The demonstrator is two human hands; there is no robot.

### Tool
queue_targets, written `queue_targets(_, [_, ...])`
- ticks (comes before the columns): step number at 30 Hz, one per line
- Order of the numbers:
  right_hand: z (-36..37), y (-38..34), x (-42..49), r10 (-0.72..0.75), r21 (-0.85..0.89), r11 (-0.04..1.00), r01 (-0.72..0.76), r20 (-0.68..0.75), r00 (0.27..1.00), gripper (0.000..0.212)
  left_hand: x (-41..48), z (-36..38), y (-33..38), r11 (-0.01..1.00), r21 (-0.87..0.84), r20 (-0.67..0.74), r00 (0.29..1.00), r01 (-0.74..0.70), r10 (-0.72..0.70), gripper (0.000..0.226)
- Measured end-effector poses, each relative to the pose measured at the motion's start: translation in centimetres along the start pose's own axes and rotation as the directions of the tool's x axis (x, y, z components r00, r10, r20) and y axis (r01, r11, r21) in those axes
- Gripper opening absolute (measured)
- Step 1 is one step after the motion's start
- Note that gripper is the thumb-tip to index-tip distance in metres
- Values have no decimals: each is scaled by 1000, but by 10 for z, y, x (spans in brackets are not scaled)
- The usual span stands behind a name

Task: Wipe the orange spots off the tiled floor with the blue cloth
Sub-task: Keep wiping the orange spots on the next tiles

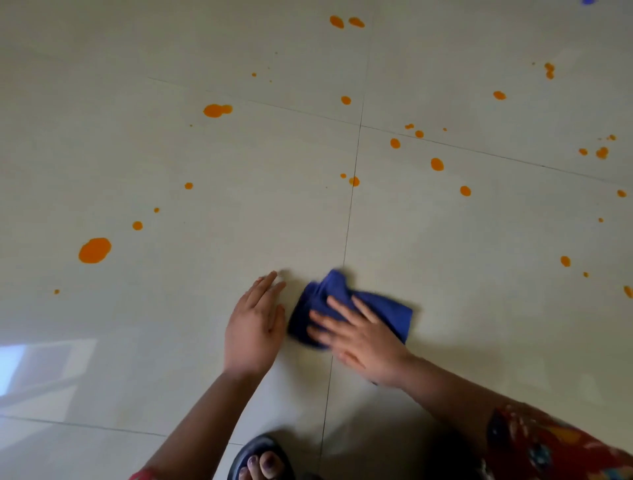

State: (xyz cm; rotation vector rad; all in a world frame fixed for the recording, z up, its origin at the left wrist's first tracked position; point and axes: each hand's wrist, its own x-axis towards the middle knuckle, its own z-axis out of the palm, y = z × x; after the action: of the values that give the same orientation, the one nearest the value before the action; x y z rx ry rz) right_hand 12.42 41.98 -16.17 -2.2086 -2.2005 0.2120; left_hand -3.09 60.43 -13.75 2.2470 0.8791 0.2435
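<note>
A crumpled blue cloth (337, 291) lies on the pale tiled floor (171, 325) near a grout line. My right hand (359, 335) presses flat on the cloth with its fingers spread and straight; it looks motion-blurred. Just left of the cloth, my left hand (255, 325) rests flat on the bare tile with straight fingers, holding nothing. Several orange spots dot the floor beyond my hands. The largest spot (95, 250) is at the left, another big one (216, 110) farther off, and smaller ones (437, 164) scatter to the right.
My foot in a dark sandal (260, 459) stands at the bottom edge, close below my hands. A patterned red sleeve (555, 442) covers my right forearm. A window's reflection (37, 363) shines on the floor at the left. A small blue thing (588, 2) peeks in at the top right.
</note>
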Motion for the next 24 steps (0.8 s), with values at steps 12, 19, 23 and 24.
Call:
queue_targets(12, [-3, 2, 79, 367, 198, 918, -344, -92, 926, 44, -3, -10, 4, 938, -275, -102, 964, 211, -246, 41])
queue_targets(19, [-70, -32, 134, 544, 958, -141, -248, 284, 789, 23, 20, -48, 12, 500, -750, -71, 699, 433, -712, 32])
queue_targets(23, [-128, -15, 161, 282, 618, -757, -212, 601, 748, 39, 18, -72, 26, 263, -781, 278, 692, 566, -666, 34])
queue_targets(24, [-143, -12, 164, 243, 593, -777, -210, 591, 769, 47, 18, -77, 31, 230, -771, 376, 716, 594, -588, 39])
